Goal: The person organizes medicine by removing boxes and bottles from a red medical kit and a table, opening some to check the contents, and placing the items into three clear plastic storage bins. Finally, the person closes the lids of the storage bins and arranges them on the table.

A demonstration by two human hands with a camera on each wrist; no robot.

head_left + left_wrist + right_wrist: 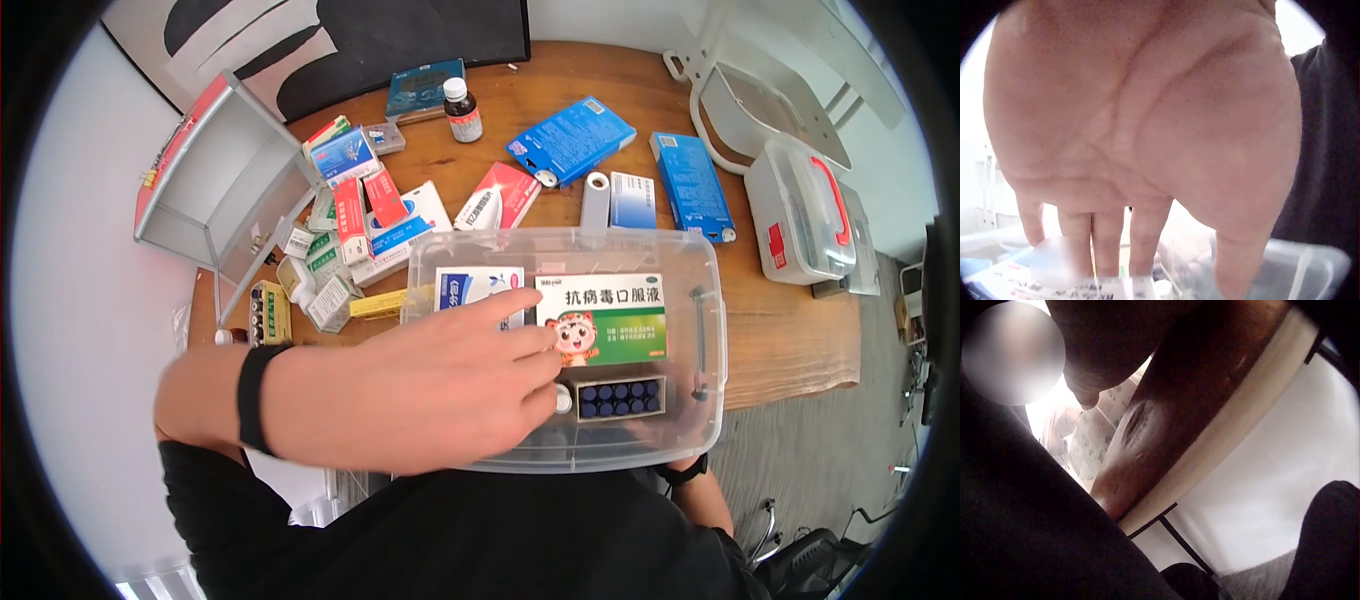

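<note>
A clear plastic bin (712, 340) sits in front of the person's chest, over the table's near edge. Reaching into it, my left hand (455, 385) has spread, straight fingers over the boxes. Its fingertips lie at the left edge of a white-and-green medicine box (625, 335). A white-and-blue box (480, 283) lies partly under that hand. Nearer me are a small carton of dark-capped vials (620, 398) and a white-capped bottle (563, 400). The head view hides my right hand behind the bin; in the right wrist view that hand (1110, 344) is dark, its grip unclear.
Many medicine boxes are heaped on the left of the wooden table (790, 345), beside an opened metal case (215, 170). Behind the bin stand a brown bottle (462, 112) and blue boxes (570, 140). A red-handled clear box (800, 215) is at right.
</note>
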